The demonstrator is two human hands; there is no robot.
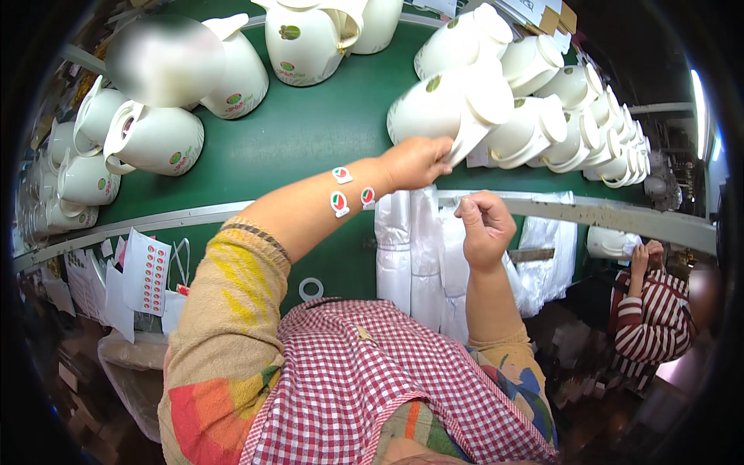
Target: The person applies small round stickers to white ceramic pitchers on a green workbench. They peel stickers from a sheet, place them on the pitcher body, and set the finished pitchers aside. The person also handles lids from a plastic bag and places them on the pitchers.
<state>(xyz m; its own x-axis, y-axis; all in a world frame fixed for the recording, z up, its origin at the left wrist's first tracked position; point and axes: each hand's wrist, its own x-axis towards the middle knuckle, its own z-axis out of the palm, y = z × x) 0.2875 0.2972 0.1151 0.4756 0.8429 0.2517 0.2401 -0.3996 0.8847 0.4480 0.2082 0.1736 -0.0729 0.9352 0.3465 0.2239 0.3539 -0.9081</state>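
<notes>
My left hand reaches across my front to a white thermos jug on the right half of the green table. Its fingers are closed at the handle side of that jug. Several small round red-and-green stickers cling to my left forearm. Closer to my body, beside the table edge, my right hand is raised with its fingers curled in and thumb against them. Whatever it may pinch is too small to make out. Behind the touched jug stands another white jug.
Rows of white jugs run off to the right; more jugs stand at left. Clear plastic bags hang at the table's near edge. Sticker sheets hang at left. A person in striped sleeves handles a jug at far right.
</notes>
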